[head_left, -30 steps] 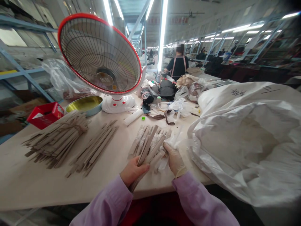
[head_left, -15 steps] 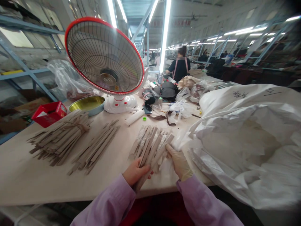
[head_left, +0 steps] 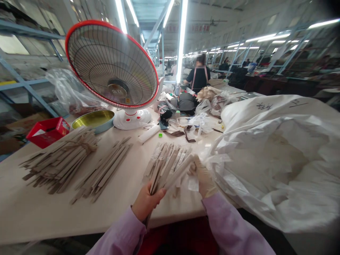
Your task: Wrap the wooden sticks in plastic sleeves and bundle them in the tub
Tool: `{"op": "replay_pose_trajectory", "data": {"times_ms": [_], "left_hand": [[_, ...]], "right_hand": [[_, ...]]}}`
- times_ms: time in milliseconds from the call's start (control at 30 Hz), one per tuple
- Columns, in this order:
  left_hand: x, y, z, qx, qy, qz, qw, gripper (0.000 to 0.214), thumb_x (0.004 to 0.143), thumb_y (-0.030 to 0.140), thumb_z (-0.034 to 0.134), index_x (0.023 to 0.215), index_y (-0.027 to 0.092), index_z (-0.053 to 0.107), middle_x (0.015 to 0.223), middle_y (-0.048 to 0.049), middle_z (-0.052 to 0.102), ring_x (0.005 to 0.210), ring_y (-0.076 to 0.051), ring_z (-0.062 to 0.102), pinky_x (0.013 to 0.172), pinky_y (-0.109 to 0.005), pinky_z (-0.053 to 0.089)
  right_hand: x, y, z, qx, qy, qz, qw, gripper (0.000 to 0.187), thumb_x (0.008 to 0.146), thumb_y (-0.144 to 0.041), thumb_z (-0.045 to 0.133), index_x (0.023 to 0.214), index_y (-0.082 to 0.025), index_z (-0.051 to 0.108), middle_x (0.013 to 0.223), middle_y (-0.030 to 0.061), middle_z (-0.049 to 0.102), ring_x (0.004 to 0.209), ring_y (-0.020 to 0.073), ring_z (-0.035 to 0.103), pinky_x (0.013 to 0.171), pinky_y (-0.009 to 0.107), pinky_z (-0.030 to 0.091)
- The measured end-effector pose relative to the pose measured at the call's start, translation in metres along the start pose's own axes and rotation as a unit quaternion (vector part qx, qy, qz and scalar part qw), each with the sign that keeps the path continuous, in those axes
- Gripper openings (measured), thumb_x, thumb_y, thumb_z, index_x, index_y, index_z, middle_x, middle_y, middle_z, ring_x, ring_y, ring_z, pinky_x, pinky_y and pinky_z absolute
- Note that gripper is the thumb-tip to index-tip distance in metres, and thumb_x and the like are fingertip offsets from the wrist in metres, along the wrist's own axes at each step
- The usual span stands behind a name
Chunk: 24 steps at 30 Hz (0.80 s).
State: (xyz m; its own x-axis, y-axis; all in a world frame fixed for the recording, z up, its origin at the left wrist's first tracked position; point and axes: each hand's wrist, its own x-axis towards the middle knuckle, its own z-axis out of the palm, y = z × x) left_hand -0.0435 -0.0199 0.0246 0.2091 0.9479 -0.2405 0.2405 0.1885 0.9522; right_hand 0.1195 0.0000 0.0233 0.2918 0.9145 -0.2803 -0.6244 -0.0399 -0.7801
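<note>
My bare left hand point(head_left: 145, 201) is closed around the lower ends of several flat grey-beige strips point(head_left: 162, 173). My right hand point(head_left: 204, 180), in a pale thin glove, pinches the upper end of one strip point(head_left: 178, 172) that slants away from the rest. A whitish translucent scrap point(head_left: 193, 183) hangs by the right fingers. Behind the held strips, a row of similar strips with whitish wrapping point(head_left: 152, 161) lies on the table. A loose pile of strips point(head_left: 106, 170) is to the left, and beyond it a larger tied bundle point(head_left: 62, 159).
A large white sack point(head_left: 268, 156) gapes on the right. A red-rimmed heater point(head_left: 114, 67) stands at the back left, near a gold-lined bowl point(head_left: 94, 120) and a red box point(head_left: 47, 131). Clutter and plastic bags lie at the back; a person point(head_left: 199, 76) stands beyond.
My right hand has taken the upper end of one strip and drawn it rightwards. My left hand still grips the strips, and the whole view has shifted slightly.
</note>
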Motion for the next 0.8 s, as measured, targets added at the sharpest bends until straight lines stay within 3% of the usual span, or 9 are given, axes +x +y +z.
{"op": "replay_pose_trajectory", "data": {"times_ms": [67, 167, 333, 500, 667, 800], "left_hand": [[0.001, -0.001, 0.004, 0.011, 0.018, 0.003, 1.000, 0.021, 0.066, 0.035, 0.058, 0.064, 0.019, 0.045, 0.041, 0.0082, 0.039, 0.034, -0.006, 0.033, 0.034, -0.019, 0.026], [0.005, -0.004, 0.009, 0.021, 0.056, 0.008, 0.998, 0.020, 0.067, 0.036, 0.057, 0.065, 0.020, 0.045, 0.041, 0.0083, 0.038, 0.035, -0.006, 0.033, 0.035, -0.019, 0.026], [0.004, -0.004, 0.009, 0.020, 0.009, 0.015, 1.000, 0.019, 0.066, 0.035, 0.058, 0.067, 0.020, 0.048, 0.043, 0.0076, 0.040, 0.037, -0.007, 0.035, 0.036, -0.020, 0.028], [0.009, -0.003, 0.014, 0.025, 0.088, 0.028, 0.995, 0.019, 0.067, 0.036, 0.056, 0.064, 0.020, 0.047, 0.043, 0.0073, 0.041, 0.037, -0.008, 0.035, 0.037, -0.021, 0.028], [0.009, 0.000, 0.013, 0.023, 0.062, 0.038, 0.997, 0.017, 0.066, 0.035, 0.059, 0.066, 0.020, 0.051, 0.044, 0.0061, 0.043, 0.039, -0.010, 0.040, 0.039, -0.022, 0.031], [0.007, -0.002, 0.011, 0.009, 0.075, 0.015, 0.997, 0.016, 0.066, 0.033, 0.060, 0.065, 0.019, 0.051, 0.045, 0.0042, 0.046, 0.040, -0.011, 0.043, 0.040, -0.023, 0.034]], "right_hand": [[0.000, 0.004, 0.003, 0.023, 0.018, 0.007, 1.000, 0.028, 0.060, -0.039, 0.072, 0.060, -0.019, 0.053, 0.044, -0.0071, 0.048, 0.037, 0.0077, 0.040, 0.035, 0.021, 0.033], [-0.004, 0.015, 0.004, 0.031, -0.030, 0.051, 0.998, 0.027, 0.062, -0.038, 0.072, 0.062, -0.018, 0.053, 0.049, -0.0046, 0.051, 0.040, 0.0087, 0.043, 0.036, 0.021, 0.033], [0.001, 0.010, -0.005, 0.076, 0.005, 0.074, 0.994, 0.039, 0.061, -0.041, 0.072, 0.050, -0.020, 0.041, 0.038, -0.0096, 0.034, 0.033, 0.0050, 0.030, 0.033, 0.019, 0.031], [-0.003, 0.018, 0.003, 0.046, -0.040, 0.104, 0.993, 0.037, 0.062, -0.039, 0.071, 0.051, -0.018, 0.042, 0.042, -0.0075, 0.039, 0.037, 0.0059, 0.037, 0.036, 0.019, 0.033], [0.006, 0.017, 0.005, 0.047, -0.018, 0.105, 0.993, 0.032, 0.061, -0.043, 0.071, 0.062, -0.018, 0.051, 0.043, -0.0081, 0.041, 0.036, 0.0058, 0.035, 0.035, 0.019, 0.031], [0.010, 0.024, 0.004, -0.009, -0.082, 0.087, 0.993, 0.035, 0.066, -0.045, 0.066, 0.053, -0.019, 0.045, 0.043, -0.0061, 0.042, 0.036, 0.0074, 0.037, 0.035, 0.021, 0.033]]}}
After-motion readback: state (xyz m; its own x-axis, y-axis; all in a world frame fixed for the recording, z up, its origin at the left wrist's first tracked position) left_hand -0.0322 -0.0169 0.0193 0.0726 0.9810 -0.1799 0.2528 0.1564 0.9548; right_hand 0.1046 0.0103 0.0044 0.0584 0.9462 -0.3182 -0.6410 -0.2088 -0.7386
